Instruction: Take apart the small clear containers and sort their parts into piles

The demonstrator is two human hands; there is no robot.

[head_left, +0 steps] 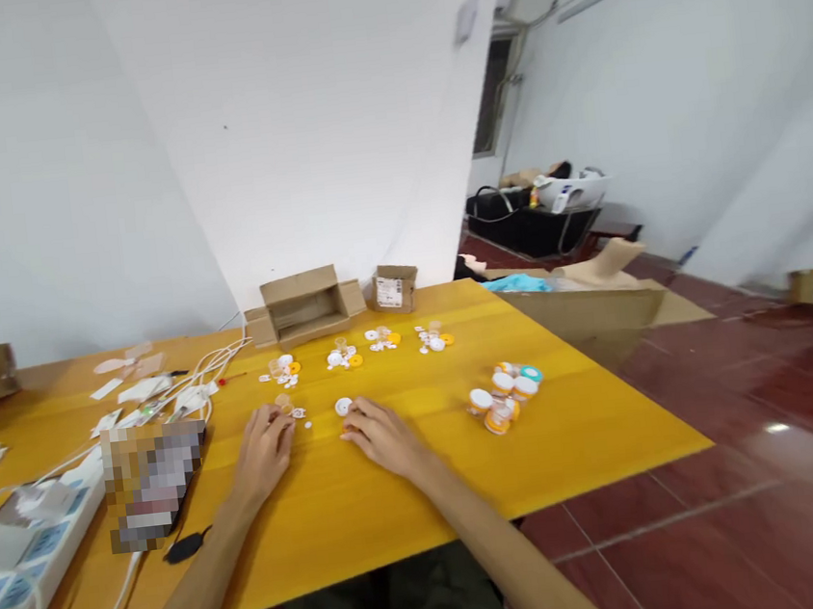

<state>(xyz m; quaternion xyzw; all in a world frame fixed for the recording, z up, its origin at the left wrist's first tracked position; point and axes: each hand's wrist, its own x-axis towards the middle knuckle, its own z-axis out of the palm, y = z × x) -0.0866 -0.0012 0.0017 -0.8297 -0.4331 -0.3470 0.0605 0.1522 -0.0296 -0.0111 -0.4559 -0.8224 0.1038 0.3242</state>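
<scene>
Just past the fingertips of my right hand (386, 437), in the head view, the white disc (344, 406) lies toward the far edge of the bench (357, 523), nearer that hand than my left hand (264, 447). My right fingers bend narrowly over an orange piece (348, 431); my left, also narrow, meet the clear cup (284, 402). I cannot tell whether either grips. Being round, the disc has no long axis and faces up; the cup's direction is unclear.
</scene>
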